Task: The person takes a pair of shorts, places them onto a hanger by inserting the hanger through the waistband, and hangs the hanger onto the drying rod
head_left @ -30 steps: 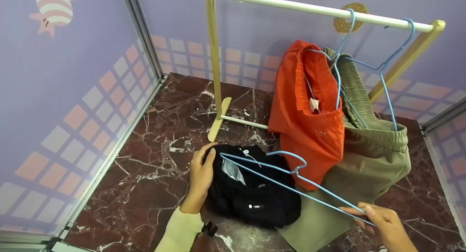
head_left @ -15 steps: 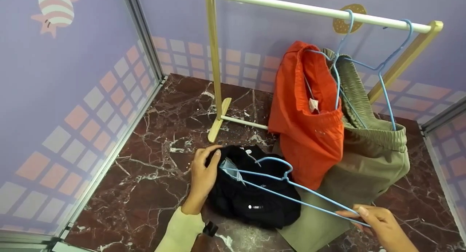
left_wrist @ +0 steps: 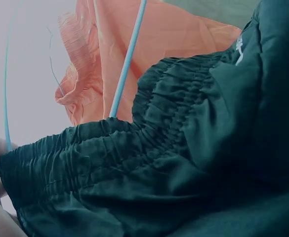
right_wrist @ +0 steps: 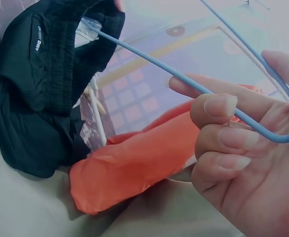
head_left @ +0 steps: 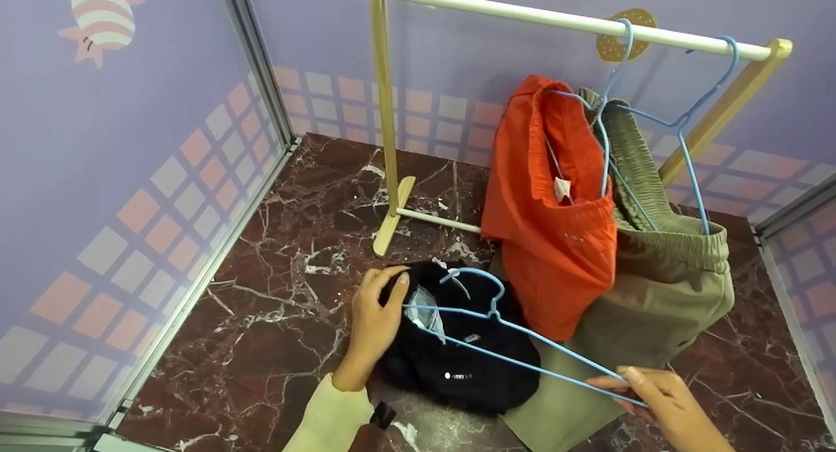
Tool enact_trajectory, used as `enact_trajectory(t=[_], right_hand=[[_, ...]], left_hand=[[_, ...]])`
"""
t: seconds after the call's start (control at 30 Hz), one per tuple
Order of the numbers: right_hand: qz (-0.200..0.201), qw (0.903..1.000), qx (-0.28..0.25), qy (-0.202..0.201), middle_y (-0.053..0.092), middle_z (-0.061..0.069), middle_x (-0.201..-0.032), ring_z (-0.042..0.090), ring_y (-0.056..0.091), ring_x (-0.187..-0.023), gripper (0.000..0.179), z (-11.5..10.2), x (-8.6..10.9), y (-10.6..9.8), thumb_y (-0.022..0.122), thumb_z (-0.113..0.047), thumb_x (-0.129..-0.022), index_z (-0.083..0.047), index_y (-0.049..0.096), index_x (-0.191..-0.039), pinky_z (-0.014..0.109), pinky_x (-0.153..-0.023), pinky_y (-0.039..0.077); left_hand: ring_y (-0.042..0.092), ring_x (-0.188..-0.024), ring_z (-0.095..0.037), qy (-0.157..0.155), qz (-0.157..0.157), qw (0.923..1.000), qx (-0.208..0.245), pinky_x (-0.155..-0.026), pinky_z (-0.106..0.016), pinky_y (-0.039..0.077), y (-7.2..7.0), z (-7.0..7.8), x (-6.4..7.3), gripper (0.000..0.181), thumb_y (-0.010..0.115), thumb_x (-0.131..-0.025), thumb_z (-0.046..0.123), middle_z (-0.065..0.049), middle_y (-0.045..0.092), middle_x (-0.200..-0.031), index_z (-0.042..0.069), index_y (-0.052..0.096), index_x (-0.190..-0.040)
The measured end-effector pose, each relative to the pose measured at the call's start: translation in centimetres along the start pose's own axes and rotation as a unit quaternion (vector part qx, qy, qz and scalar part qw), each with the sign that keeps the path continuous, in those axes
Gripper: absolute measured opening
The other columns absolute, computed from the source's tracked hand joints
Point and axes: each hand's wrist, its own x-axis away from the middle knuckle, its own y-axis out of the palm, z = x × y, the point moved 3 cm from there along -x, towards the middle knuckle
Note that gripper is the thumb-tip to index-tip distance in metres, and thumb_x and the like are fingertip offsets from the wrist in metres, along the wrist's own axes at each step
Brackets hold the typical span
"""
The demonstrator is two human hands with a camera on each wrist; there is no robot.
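Observation:
Black pants (head_left: pixel 470 393) with an elastic waistband lie bunched on the floor, waist opening upward, a pale label (head_left: pixel 423 311) showing inside. My left hand (head_left: pixel 375 321) pinches the left side of the waistband, thumb toward the opening. In the left wrist view the gathered waistband (left_wrist: pixel 80 158) fills the middle. My right hand (head_left: pixel 666 403) holds a blue hanger (head_left: pixel 494 315) by its right end, fingers curled round the wire. The hanger's left end reaches inside the waistband beside the label. Its hook points up and left. The right wrist view shows the curled fingers (right_wrist: pixel 222 138) at the wire.
A wooden rack (head_left: pixel 384 112) with a white rail (head_left: pixel 496 6) stands behind. Orange pants (head_left: pixel 555 256) and khaki pants (head_left: pixel 679 275) hang from it on blue hangers at the right. The khaki cloth reaches the marble floor (head_left: pixel 261 347). Patterned walls (head_left: pixel 163 112) enclose the space.
The hanger and my right hand have shifted left, and the hanger's left end has gone from above the waistband to inside it. My left hand has moved slightly right with the waistband edge.

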Motion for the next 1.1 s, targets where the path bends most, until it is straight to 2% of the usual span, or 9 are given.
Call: enact_trajectory(t=[0.1, 0.3, 0.5, 0.67, 0.73, 0.9, 1.0, 1.1], right_hand=[[0.007, 0.9994, 0.03, 0.015, 0.047, 0.01, -0.06, 0.022, 0.033, -0.045, 0.054, -0.1, -0.1, 0.3, 0.017, 0.007, -0.102, 0.0, 0.07, -0.112, 0.026, -0.037, 0.032], [0.015, 0.9977, 0.054, 0.037, 0.049, 0.011, -0.06, 0.025, 0.035, -0.045, 0.053, -0.4, -0.2, 0.7, 0.019, 0.004, -0.104, -0.003, 0.071, -0.11, 0.026, -0.038, 0.034], [0.013, 0.9963, 0.056, 0.063, 0.049, 0.012, -0.06, 0.024, 0.036, -0.045, 0.051, -0.4, -0.5, 1.1, 0.02, 0.0, -0.105, -0.002, 0.071, -0.108, 0.026, -0.037, 0.035], [0.016, 0.9963, 0.05, 0.068, 0.05, 0.014, -0.06, 0.025, 0.036, -0.046, 0.05, -0.1, -0.6, 1.2, 0.021, 0.0, -0.105, 0.0, 0.071, -0.107, 0.026, -0.038, 0.036], [0.018, 0.9961, 0.051, 0.07, 0.05, 0.006, -0.058, 0.025, 0.036, -0.046, 0.05, 0.0, -0.6, 1.3, 0.022, 0.0, -0.105, 0.0, 0.071, -0.107, 0.026, -0.039, 0.036], [0.02, 0.9923, 0.061, 0.105, 0.053, -0.014, -0.064, 0.024, 0.039, -0.047, 0.049, -0.3, -0.9, 1.5, 0.023, -0.006, -0.106, 0.002, 0.071, -0.106, 0.026, -0.04, 0.038], [0.015, 0.992, 0.053, 0.114, 0.053, -0.015, -0.064, 0.018, 0.04, -0.047, 0.048, -0.3, -1.2, 1.6, 0.024, -0.007, -0.107, 0.004, 0.07, -0.105, 0.027, -0.043, 0.04], [0.01, 0.9924, 0.046, 0.113, 0.052, -0.014, -0.063, 0.017, 0.04, -0.048, 0.048, -0.4, -1.5, 1.8, 0.023, -0.007, -0.107, 0.006, 0.07, -0.105, 0.027, -0.045, 0.041]], left_hand=[[0.058, -0.085, -0.017, 0.003, 0.002, 1.0, -0.002, -0.081, -0.035, 0.045, -0.1, 0.2, 0.1, 0.019, 0.062, -0.094, 0.028, 0.0, 0.062, -0.09, 0.019, 0.073, -0.106], [0.058, -0.082, -0.016, 0.017, 0.0, 0.9998, -0.005, -0.079, -0.033, 0.045, 0.1, 0.5, 0.5, 0.02, 0.06, -0.095, 0.03, 0.001, 0.061, -0.088, 0.018, 0.073, -0.106], [0.057, -0.08, -0.014, 0.033, -0.003, 0.9995, -0.004, -0.078, -0.032, 0.045, 0.2, 0.9, 0.9, 0.02, 0.06, -0.096, 0.03, 0.002, 0.061, -0.088, 0.019, 0.074, -0.105], [0.056, -0.078, -0.012, 0.045, -0.006, 0.9989, -0.007, -0.077, -0.031, 0.046, 0.3, 1.4, 1.2, 0.019, 0.061, -0.095, 0.031, 0.003, 0.061, -0.086, 0.019, 0.074, -0.104], [0.057, -0.078, -0.012, 0.049, -0.009, 0.9987, -0.009, -0.076, -0.031, 0.046, 0.3, 1.6, 1.3, 0.019, 0.062, -0.094, 0.031, 0.004, 0.062, -0.087, 0.019, 0.074, -0.104], [0.057, -0.078, -0.011, 0.058, -0.025, 0.9979, -0.015, -0.075, -0.03, 0.047, 0.4, 2.1, 1.5, 0.02, 0.061, -0.095, 0.033, 0.005, 0.062, -0.088, 0.018, 0.073, -0.1], [0.054, -0.076, -0.011, 0.067, -0.038, 0.9969, -0.017, -0.073, -0.03, 0.046, 0.5, 2.4, 1.6, 0.02, 0.059, -0.096, 0.032, 0.004, 0.059, -0.087, 0.015, 0.071, -0.094], [0.051, -0.075, -0.01, 0.079, -0.051, 0.9953, -0.022, -0.072, -0.029, 0.045, 0.6, 2.5, 1.7, 0.02, 0.058, -0.097, 0.031, 0.003, 0.056, -0.086, 0.015, 0.068, -0.091]])
